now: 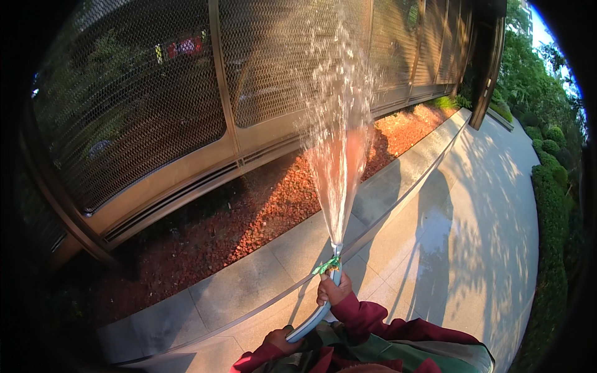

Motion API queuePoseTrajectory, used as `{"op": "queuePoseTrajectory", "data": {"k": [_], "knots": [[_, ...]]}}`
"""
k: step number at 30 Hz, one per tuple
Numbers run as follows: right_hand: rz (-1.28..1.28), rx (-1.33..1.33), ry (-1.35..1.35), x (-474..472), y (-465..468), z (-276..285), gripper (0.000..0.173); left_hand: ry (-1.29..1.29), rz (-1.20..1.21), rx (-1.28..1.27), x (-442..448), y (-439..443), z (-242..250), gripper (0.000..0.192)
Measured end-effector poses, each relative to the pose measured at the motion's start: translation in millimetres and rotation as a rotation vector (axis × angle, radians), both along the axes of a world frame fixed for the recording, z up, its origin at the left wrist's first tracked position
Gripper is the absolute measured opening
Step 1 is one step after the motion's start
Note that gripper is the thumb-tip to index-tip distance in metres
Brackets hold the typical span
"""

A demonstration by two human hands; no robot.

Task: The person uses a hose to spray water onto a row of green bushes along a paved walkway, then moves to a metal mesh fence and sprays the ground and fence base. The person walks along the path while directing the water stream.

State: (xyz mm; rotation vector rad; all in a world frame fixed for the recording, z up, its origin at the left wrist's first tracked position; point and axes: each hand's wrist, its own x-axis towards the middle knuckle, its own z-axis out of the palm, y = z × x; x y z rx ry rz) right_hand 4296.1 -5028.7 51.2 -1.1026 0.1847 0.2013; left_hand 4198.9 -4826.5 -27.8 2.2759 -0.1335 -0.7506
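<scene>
My right hand (335, 290) grips a grey-blue garden hose (311, 321) just behind its outlet. Lower down, my left hand (280, 340) is closed around the same hose, near my body. A green tie (325, 265) with loose ends is wrapped around the hose close to the pale nozzle end (336, 249). From that end a fan of water (339, 186) sprays forward and upward, spreading across the metal mesh panels (275, 56) ahead of me. Both arms wear dark red sleeves (368, 314).
Reddish gravel (280, 205) fills a strip below the panels, edged by a stone kerb (242, 284). A paved walkway (471, 224) with wet patches and shadows runs along the right. Clipped hedges (550, 200) border it. A dark post (487, 88) stands at the far end of the panels.
</scene>
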Motion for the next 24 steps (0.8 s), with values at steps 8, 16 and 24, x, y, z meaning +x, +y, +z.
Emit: {"op": "queuePoseTrajectory", "data": {"k": [8, 16, 24], "knots": [[0.023, 0.049, 0.047, 2, 8, -7, 0.019, -0.005, 0.073, -0.022, -11, 3, -2, 0.042], [0.117, 0.009, 0.061, 8, 21, -19, 0.011, -0.011, 0.141, -0.029, -25, 10, -6, 0.043], [0.185, -0.040, 0.094, 13, 25, -27, 0.013, 0.026, 0.179, -0.016, -32, 13, -1, 0.044]]}}
